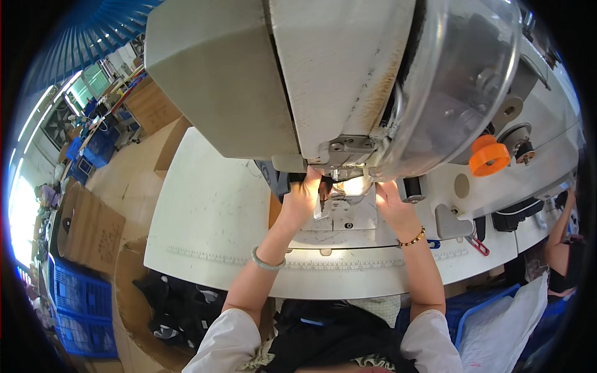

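Observation:
A large grey-white sewing machine head [217,81] hangs over the worktable. Under it, my left hand [303,194] is closed around the edge of a black, fabric-like piece [273,180], left of the needle area. The piece's full shape is hidden behind the hand and machine. My right hand [393,202] is to the right of the lit needle area, beside a black cylindrical part [413,189]. The machine covers most of its fingers, so I cannot tell whether it holds anything. Between both hands is the metal needle plate [348,219].
A printed ruler strip [311,263] runs along the white table [199,205]. Right of my hand lies a red-handled tool [478,246]. An open carton [127,280] with black pieces stands lower left, near blue crates [81,289]. Another person's arm [559,227] shows far right.

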Action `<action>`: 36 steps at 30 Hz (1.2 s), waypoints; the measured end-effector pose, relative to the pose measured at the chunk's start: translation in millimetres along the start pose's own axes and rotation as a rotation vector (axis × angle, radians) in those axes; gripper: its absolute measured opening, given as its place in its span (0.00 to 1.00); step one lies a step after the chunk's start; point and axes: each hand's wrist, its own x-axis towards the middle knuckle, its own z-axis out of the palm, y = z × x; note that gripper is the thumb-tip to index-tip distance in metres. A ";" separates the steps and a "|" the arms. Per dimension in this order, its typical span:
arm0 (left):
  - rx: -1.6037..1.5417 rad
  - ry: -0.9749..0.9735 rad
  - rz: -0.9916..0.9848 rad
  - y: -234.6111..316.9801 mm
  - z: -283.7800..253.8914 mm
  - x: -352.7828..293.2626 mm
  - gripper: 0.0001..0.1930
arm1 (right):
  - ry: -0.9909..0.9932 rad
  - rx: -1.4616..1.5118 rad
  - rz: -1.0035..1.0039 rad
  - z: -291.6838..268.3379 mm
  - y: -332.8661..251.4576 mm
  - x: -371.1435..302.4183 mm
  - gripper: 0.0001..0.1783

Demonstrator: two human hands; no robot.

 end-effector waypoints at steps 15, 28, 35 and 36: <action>0.400 -0.006 0.236 -17.9 -0.4 -3.6 0.09 | -0.070 0.036 0.283 6.9 0.2 -1.5 0.08; -0.212 -0.018 -0.246 22.1 6.2 -0.6 0.17 | 0.021 -0.027 0.127 6.3 -1.6 -1.3 0.14; -0.150 -0.056 -0.098 17.2 5.5 2.7 0.13 | 0.163 0.434 0.570 6.7 -8.5 8.7 0.15; -0.144 -0.062 -0.103 13.4 5.8 2.9 0.13 | 0.052 0.564 0.631 4.8 -8.3 11.9 0.15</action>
